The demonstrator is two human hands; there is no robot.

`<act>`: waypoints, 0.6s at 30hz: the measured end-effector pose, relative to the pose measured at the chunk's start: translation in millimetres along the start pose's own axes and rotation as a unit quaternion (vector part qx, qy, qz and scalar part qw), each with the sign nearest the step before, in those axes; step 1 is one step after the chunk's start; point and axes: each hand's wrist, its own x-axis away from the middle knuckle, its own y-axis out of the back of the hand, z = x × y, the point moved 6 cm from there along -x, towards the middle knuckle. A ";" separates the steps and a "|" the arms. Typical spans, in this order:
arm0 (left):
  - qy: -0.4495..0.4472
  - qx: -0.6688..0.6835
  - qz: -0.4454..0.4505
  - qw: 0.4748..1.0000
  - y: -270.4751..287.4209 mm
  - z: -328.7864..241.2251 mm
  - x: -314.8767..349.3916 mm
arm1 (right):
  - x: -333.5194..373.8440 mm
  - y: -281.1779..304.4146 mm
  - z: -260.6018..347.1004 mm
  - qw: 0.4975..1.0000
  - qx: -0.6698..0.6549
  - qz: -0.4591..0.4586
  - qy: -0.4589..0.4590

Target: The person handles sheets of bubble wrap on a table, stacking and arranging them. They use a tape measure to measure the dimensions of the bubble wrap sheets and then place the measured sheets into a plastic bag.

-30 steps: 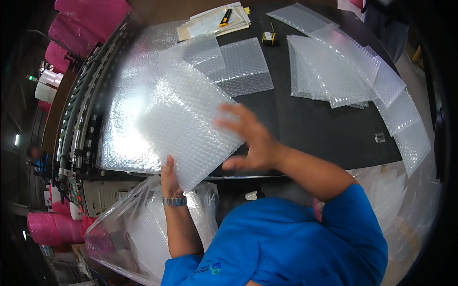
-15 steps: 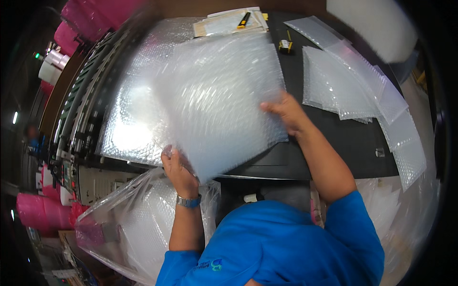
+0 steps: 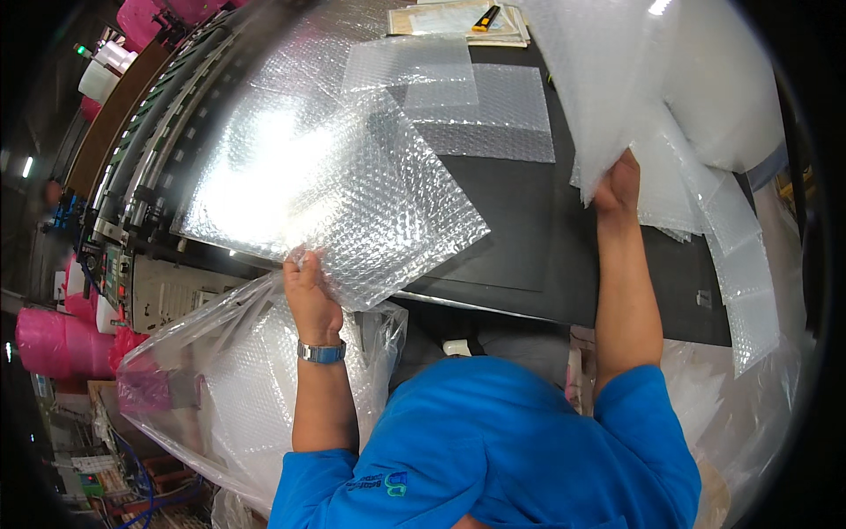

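Observation:
My left hand (image 3: 310, 286) pinches the near edge of a clear bubble wrap sheet (image 3: 388, 212) that lies slanted across the table's left part, shiny with glare. Off to the right, my right hand (image 3: 617, 185) is closed on the lower corner of another bubble wrap sheet (image 3: 608, 70), which rises upward and runs out at the top edge. Between the hands, farther back, smaller bubble wrap pieces (image 3: 493, 101) overlap on the dark table (image 3: 502, 220). Beneath and beside the raised sheet, more bubble wrap pieces (image 3: 740, 264) spread in a fan along the right side.
A yellow and black utility knife (image 3: 486, 18) rests on papers (image 3: 520, 35) at the back. Along the left runs a machine with rollers (image 3: 163, 132). A large clear plastic bag (image 3: 256, 379) with bubble wrap inside hangs at the lower left, near pink rolls (image 3: 66, 342).
My right hand has swung right, carrying a bubble wrap sheet away from the middle and uncovering smaller pieces. My left hand has shifted slightly left and now pinches a slanted sheet.

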 end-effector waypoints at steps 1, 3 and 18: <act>0.000 0.006 0.002 1.000 -0.5 -0.8 0.5 | -0.3 -3.0 -3.5 1.000 0.008 0.002 -0.006; 0.000 0.017 0.003 1.000 -0.1 -1.2 1.8 | 1.3 -0.6 -7.0 0.976 0.099 -0.189 0.048; 0.005 -0.121 0.000 0.993 12.6 9.1 7.8 | 5.1 2.6 -8.9 0.960 0.164 -0.219 0.053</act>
